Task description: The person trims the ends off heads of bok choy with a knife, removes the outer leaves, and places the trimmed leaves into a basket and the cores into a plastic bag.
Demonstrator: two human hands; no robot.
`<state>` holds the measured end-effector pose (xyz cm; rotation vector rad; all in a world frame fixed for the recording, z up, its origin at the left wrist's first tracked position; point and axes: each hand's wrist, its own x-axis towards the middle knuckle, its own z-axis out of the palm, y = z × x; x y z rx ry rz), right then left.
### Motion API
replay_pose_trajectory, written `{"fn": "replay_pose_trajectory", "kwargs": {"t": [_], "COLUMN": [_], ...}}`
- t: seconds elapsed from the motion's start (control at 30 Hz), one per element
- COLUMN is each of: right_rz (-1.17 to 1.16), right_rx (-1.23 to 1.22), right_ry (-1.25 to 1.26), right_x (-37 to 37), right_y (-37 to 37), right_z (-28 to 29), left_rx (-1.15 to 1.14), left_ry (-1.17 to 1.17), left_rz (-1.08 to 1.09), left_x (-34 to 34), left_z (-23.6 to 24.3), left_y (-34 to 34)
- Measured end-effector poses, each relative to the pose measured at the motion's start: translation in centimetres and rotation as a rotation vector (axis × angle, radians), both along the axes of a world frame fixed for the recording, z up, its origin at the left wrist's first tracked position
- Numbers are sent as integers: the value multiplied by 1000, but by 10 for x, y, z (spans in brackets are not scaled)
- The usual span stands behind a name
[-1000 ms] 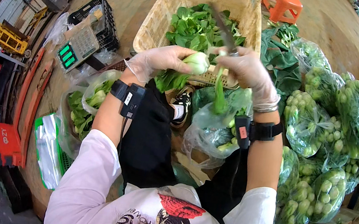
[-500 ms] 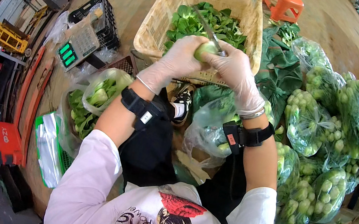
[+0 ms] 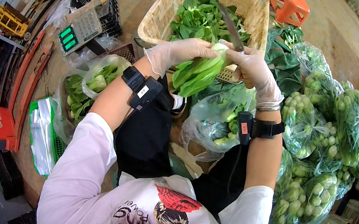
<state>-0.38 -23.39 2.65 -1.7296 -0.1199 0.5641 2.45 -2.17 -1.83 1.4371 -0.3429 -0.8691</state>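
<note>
Item, head of leafy greens (image 3: pixel 198 72): one, upper centre of the frame, in front of the crate's near edge; pale base uppermost, leaves hanging toward the lower left.

Item, left hand (image 3: pixel 180 54): thin clear glove; fingers closed on the greens near the base, apparently so that the leaves fall free and the pale end is turned to the other hand.

Item, right hand (image 3: pixel 256 72): gloved likewise; closed round the handle of a knife (image 3: pixel 231 27). Blade points to the upper left, over the crate, seemingly keeping the edge away from the body. Thumb lies close by the pale base; whether it touches cannot be told.

Item, cream crate (image 3: pixel 160 11): top centre, within reach of both hands; holds loose green leaves (image 3: pixel 194 23), the likely reason being that whatever drops from the hands lands inside.

Item, clear plastic bag (image 3: pixel 194 124): centre, between the knees, some greens within; handy to the right hand, by its position.

Item, bagged greens (image 3: pixel 99 83): left of centre, beside the left forearm.

Item, filled bags (image 3: pixel 299 120): right of the frame, heaped together, probably to leave the middle free.

Item, scale (image 3: pixel 80 31): upper left, display lit green, facing the person, presumably for easy reading.

Item, orange stool (image 3: pixel 292 5): upper right, beyond the crate.
</note>
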Motion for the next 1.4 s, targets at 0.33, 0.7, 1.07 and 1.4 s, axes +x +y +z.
{"fn": "replay_pose_trajectory", "kwargs": {"t": [0.33, 0.7, 1.07, 1.4], "right_rz": [65, -526, -184, -149], "right_rx": [-97, -953, -793, -1146], "right_ry": [17, -677, -1034, -545], "right_x": [-5, 26, -10, 15], "right_y": [9, -6, 27, 8], "right_z": [18, -18, -26, -42], "left_rx": [212, -209, -100, 8], "left_ry": [-175, 32, -281, -306], "left_rz": [-115, 14, 163, 166], "left_x": [2, 4, -12, -14], "left_z": [10, 15, 23, 28], "left_y": [14, 26, 1, 12]}}
